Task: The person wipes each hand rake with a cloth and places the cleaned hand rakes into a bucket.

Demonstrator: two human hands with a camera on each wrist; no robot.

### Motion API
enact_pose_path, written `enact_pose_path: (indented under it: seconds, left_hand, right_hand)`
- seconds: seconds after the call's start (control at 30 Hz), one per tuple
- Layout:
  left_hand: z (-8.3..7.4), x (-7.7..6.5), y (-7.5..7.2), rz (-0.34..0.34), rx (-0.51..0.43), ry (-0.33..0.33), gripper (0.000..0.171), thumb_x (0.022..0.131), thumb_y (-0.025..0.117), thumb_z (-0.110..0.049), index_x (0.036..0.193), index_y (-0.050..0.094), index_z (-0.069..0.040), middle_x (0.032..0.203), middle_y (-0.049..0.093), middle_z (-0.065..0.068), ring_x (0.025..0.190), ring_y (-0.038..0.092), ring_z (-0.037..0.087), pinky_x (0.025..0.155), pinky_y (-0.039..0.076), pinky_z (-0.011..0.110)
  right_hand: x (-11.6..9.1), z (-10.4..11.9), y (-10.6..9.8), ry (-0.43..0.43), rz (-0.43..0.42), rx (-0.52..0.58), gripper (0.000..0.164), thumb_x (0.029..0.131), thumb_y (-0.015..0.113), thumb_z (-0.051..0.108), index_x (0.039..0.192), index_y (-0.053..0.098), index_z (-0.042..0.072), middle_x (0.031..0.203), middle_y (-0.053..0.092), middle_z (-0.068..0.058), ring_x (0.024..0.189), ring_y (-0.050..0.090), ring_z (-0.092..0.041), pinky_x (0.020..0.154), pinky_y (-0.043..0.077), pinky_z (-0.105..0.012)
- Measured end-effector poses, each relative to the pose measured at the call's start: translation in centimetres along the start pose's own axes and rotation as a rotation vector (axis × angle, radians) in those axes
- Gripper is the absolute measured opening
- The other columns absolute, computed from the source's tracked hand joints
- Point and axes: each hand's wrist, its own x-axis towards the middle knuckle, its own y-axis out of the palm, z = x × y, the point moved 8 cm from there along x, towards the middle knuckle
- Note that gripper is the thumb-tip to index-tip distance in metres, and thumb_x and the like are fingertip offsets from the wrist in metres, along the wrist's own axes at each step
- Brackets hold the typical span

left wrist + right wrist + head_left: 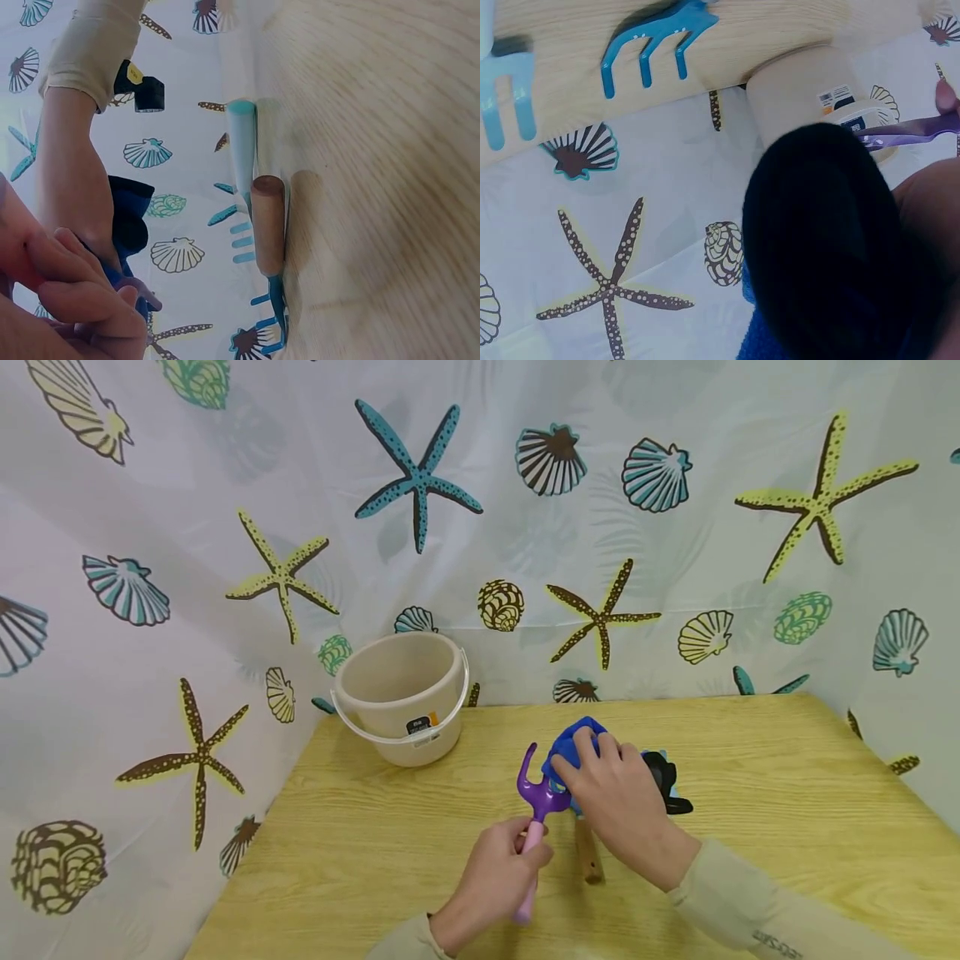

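Note:
My left hand point(498, 868) grips the pink handle of a small purple hand rake point(542, 800), its prongs pointing away from me. In my right hand point(622, 793) is a blue cloth point(566, 747), held against the rake's prongs and hiding some of them. Below the hands, a blue hand rake with a wooden handle point(268, 225) lies on the table, its blue prongs point(645, 49) showing in the right wrist view. Next to it is a hand rake with a pale blue handle point(241, 142). Both are mostly covered by my right hand in the head view.
A beige bucket point(397, 727) with a white handle stands at the back left of the wooden table point(337, 860). A white curtain point(480, 543) printed with shells and starfish hangs behind and along the sides. A black piece point(663, 777) shows beside my right hand.

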Motion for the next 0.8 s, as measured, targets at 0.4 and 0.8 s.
enact_pose_path:
  seconds: [0.4, 0.8]
  left_hand:
    - [-0.6, -0.2, 0.0, 0.001, -0.039, -0.014, 0.027, 0.083, 0.063, -0.021, 0.105, 0.066, -0.004, 0.073, 0.062, 0.002, 0.055, 0.055, 0.011, 0.048, 0.048, 0.026]
    - [-0.1, -0.1, 0.2, 0.019, -0.036, -0.038, 0.031, 0.082, 0.065, -0.022, 0.106, 0.067, -0.003, 0.074, 0.064, 0.003, 0.054, 0.056, 0.012, 0.048, 0.049, 0.027]
  right_hand:
    - [0.2, 0.1, -0.4, -0.016, -0.020, 0.009, 0.047, 0.070, 0.083, 0.024, 0.111, 0.061, 0.013, 0.109, 0.050, -0.025, 0.083, 0.050, -0.038, 0.063, 0.056, -0.047]
    - [-0.2, 0.3, 0.6, -0.038, 0.050, 0.100, 0.047, 0.070, 0.083, 0.025, 0.113, 0.066, 0.019, 0.106, 0.052, -0.023, 0.087, 0.054, -0.038, 0.063, 0.057, -0.046]
